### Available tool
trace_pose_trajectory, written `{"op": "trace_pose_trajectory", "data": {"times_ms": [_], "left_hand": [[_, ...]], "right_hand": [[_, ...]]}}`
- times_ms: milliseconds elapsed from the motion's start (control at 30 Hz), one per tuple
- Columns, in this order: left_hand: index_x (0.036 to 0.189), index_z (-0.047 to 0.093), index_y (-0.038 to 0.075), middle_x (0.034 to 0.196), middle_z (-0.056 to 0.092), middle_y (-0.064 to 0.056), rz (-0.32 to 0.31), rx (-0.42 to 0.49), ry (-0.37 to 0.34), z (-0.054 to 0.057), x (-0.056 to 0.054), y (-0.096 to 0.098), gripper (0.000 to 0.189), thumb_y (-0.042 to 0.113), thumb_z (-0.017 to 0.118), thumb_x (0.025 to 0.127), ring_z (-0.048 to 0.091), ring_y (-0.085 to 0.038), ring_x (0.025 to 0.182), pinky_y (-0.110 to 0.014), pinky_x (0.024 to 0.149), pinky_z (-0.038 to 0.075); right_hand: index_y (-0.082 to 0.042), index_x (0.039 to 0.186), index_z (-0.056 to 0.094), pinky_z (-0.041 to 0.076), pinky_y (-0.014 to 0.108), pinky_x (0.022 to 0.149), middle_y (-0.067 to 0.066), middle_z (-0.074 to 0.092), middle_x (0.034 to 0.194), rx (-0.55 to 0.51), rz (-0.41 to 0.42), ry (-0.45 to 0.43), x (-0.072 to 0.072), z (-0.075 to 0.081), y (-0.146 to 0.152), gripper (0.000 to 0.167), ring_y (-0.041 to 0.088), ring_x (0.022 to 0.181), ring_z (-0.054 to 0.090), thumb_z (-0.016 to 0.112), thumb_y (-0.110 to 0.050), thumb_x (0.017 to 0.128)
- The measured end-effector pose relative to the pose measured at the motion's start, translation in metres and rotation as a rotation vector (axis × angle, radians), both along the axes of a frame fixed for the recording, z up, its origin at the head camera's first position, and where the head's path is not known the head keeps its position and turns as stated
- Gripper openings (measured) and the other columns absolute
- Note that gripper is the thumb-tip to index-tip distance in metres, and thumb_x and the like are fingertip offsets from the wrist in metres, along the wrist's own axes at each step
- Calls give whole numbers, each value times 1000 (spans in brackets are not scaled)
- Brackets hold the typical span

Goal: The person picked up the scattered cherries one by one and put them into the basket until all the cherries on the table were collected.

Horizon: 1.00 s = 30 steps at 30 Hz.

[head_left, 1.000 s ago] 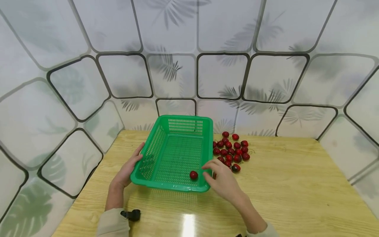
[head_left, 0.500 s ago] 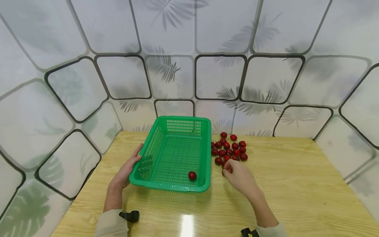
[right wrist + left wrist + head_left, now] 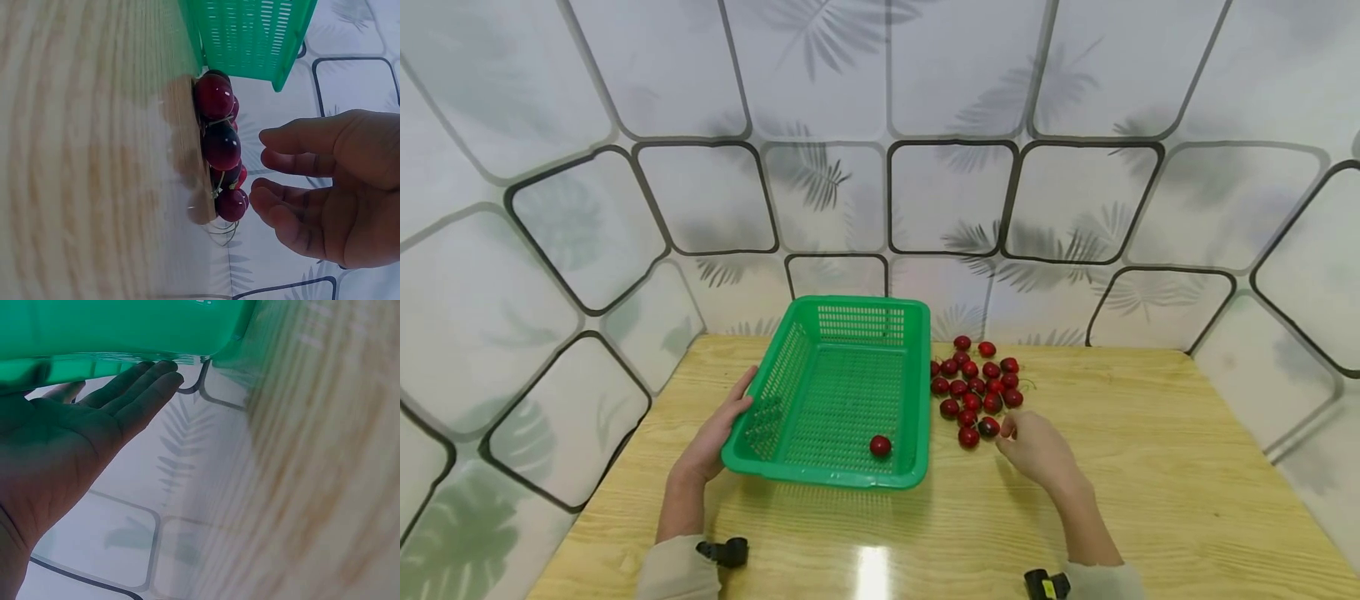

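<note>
My left hand (image 3: 715, 433) lies against the outside of the left wall of a green plastic basket (image 3: 919, 375), its fingers stretched out under the rim in the left wrist view. One dark red cherry (image 3: 880, 446) sits on the basket floor, near the front right corner. To the right of the basket lies a cluster of several cherries (image 3: 976, 386), some with stems. My right hand (image 3: 1041, 450) is at the cluster's front right, its fingertips close to a dark cherry (image 3: 988, 427). In the right wrist view its fingers are loosely bent and apart, with nothing between them.
The light wooden table (image 3: 1150, 467) stretches to the right of the cherries and in front of the basket. Behind it stands a patterned wall (image 3: 951, 196) close to the basket's far side. A black wrist strap with a small device (image 3: 726, 552) is on the left wrist.
My right hand has moved from the basket's right rim to the cherries' front edge, then to their right side. My left hand stays at the basket. The view has shifted slightly.
</note>
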State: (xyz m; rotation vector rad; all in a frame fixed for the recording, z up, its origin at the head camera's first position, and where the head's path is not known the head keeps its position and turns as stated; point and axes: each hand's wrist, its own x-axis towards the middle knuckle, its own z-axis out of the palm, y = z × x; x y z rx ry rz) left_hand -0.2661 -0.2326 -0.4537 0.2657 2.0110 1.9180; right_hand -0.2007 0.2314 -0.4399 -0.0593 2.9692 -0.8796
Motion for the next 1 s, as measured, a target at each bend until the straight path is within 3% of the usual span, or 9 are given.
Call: {"op": "trace_pose_trajectory", "data": {"times_ms": [133, 367, 867, 1000], "left_hand": [[160, -5, 32, 166, -10, -5, -1, -2, 7, 4, -3, 2, 63, 43, 30, 109, 18, -38, 142, -22, 91, 42], [160, -5, 32, 165, -12, -6, 8, -21, 1, 3, 1, 1, 63, 43, 29, 109, 25, -38, 137, -28, 91, 45], [161, -4, 30, 165, -11, -6, 3, -9, 8, -2, 1, 0, 63, 42, 31, 109, 16, -37, 141, -23, 91, 43], [161, -5, 29, 165, -11, -7, 3, -6, 15, 0, 1, -1, 64, 41, 30, 109, 19, -39, 139, -25, 91, 43]], "right_hand": [[-2, 93, 65, 40, 32, 54, 9, 63, 85, -26, 9, -33, -3, 0, 1, 7, 17, 60, 48, 66, -8, 90], [0, 99, 66, 43, 33, 59, 8, 63, 86, -40, 5, -102, -6, -8, -1, 11, 19, 67, 50, 65, -6, 90], [2, 101, 65, 49, 37, 67, 10, 65, 92, -25, 21, -106, -3, -15, 4, 12, 20, 78, 58, 65, -4, 90], [5, 107, 65, 53, 46, 76, 17, 66, 102, -27, 17, -47, -5, -13, 5, 18, 31, 92, 63, 63, -5, 92]]}}
